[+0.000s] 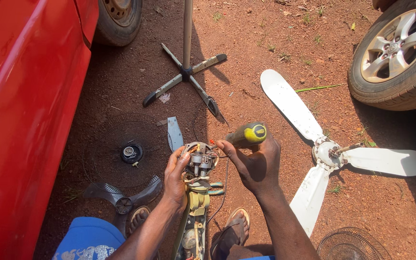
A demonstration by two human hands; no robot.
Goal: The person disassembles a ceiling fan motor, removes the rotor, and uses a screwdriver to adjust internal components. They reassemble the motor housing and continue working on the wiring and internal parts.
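Observation:
My left hand (175, 175) grips the side of an opened fan motor assembly (199, 161) with bare wires and metal parts showing. My right hand (253, 161) is closed around a screwdriver with a yellow and black handle (249, 134), its tip pointing into the motor. The motor sits at the top of a long fan body (193, 226) that runs down between my feet.
Red dirt ground. A red car body (25, 120) lies at the left, a car wheel (398, 53) at top right. A cross-shaped fan stand (186, 72), a round wire grille (131, 151), a grey blade (121, 200), a white three-blade ceiling fan (328, 151) and another grille (352, 245) lie around.

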